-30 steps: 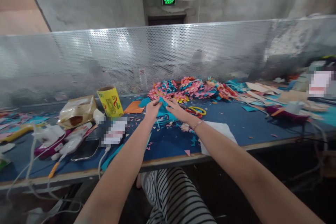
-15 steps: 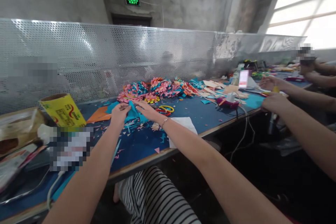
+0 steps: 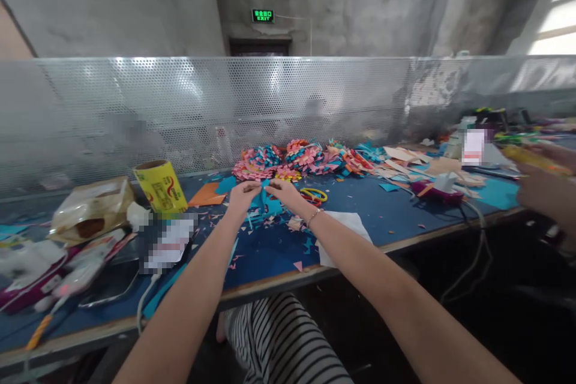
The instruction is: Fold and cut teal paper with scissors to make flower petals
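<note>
Between my two hands is a piece of blue paper, pinched near its top edge. My left hand is closed on its left side. From the right, my right hand is closed on the same paper, fingertips close to those of the left. Blue and pink paper scraps lie on the table below. Just right of my right hand lie scissors with yellow handles. Behind my hands sits a heap of pink, blue and orange paper flowers.
A yellow tube, a plastic-wrapped package and a phone stand to the left. White paper lies near the edge of the blue table. A perforated metal screen runs behind. A co-worker's hand is at the right.
My view has turned left, so the scene sits further right and more of the left table shows. Both hands stay on the blue paper, and my right fingers have drawn in to a pinch.
</note>
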Demonstrator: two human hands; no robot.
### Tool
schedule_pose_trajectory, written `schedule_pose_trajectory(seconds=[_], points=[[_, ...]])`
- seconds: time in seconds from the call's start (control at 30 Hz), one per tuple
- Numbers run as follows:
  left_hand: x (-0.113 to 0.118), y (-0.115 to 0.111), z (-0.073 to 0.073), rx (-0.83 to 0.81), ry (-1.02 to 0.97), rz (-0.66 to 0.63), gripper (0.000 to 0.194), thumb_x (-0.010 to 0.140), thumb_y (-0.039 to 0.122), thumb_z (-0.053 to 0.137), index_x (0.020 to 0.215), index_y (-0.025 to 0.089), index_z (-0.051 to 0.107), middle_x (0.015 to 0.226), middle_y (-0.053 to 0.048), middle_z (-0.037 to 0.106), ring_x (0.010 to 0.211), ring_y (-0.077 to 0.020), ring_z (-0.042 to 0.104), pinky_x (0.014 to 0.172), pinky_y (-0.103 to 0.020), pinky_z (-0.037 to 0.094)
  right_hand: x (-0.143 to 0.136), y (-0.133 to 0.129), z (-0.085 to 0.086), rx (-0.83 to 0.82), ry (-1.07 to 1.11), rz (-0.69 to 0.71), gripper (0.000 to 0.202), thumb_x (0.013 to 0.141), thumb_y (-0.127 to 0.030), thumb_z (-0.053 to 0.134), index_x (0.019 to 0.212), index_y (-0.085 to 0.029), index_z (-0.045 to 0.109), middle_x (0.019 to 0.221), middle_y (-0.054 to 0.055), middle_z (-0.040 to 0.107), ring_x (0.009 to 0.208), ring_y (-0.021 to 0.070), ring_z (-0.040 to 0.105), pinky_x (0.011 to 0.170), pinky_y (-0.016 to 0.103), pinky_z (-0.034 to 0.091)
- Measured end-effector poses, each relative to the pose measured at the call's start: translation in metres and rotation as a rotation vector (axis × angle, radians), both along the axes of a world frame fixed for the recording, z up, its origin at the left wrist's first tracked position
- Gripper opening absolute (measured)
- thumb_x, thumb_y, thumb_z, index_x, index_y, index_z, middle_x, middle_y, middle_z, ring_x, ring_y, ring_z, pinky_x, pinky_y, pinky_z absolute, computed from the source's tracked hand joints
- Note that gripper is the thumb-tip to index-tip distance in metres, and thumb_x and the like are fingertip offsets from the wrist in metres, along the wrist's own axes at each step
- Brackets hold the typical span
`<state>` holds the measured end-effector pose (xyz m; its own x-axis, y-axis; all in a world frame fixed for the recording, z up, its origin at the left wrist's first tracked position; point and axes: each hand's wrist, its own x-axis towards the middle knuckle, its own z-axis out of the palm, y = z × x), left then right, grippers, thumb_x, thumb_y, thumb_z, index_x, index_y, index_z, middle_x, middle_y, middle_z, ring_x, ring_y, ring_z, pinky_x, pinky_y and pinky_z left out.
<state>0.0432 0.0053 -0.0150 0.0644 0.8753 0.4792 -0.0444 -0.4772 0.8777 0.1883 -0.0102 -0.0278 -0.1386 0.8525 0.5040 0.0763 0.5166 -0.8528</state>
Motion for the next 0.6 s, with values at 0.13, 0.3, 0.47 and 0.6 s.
schedule_pose_trajectory(seconds=[0.13,0.3,0.47,0.6], points=[[0.0009,-0.0026,-0.0007,0.003,0.015,0.014,0.027,0.047,0.030,0.076,0.068,0.015,0.068,0.066,-0.004,0.066,0.067,-0.0159,0.059,0.071,-0.031,0.046,0.0001,0.0006,-0.0013,-0.030,0.052,0.007,0.033,0.063,-0.047,0.063,0.061,-0.018,0.047,0.057,-0.005,0.046,0.058,0.0095,0.047,0.058,0.024,0.044],[0.0021,-0.0025,-0.0008,0.016,0.028,0.016,0.023,0.049,0.028,0.073,0.067,0.015,0.067,0.066,-0.003,0.066,0.067,-0.0156,0.059,0.070,-0.030,0.046,-0.0004,0.0004,-0.0005,-0.054,0.070,-0.012,0.036,0.058,-0.048,0.067,0.060,-0.018,0.048,0.056,-0.004,0.049,0.056,0.0104,0.049,0.055,0.024,0.042],[0.0029,-0.0024,-0.0008,0.023,0.021,-0.009,0.024,0.049,0.029,0.074,0.066,0.015,0.065,0.064,-0.002,0.064,0.064,-0.0140,0.058,0.068,-0.029,0.046,-0.0008,-0.0022,0.0024,-0.033,0.055,-0.040,0.037,0.056,-0.048,0.068,0.057,-0.018,0.047,0.053,-0.004,0.047,0.054,0.0099,0.047,0.055,0.025,0.041],[0.0024,-0.0052,0.0005,0.023,0.043,-0.017,0.026,0.049,0.029,0.075,0.067,0.015,0.064,0.064,-0.002,0.064,0.064,-0.0142,0.059,0.069,-0.029,0.047,-0.0005,-0.0024,0.0028,-0.038,0.050,-0.042,0.036,0.055,-0.047,0.069,0.057,-0.018,0.048,0.053,-0.004,0.048,0.054,0.0097,0.047,0.055,0.025,0.041]])
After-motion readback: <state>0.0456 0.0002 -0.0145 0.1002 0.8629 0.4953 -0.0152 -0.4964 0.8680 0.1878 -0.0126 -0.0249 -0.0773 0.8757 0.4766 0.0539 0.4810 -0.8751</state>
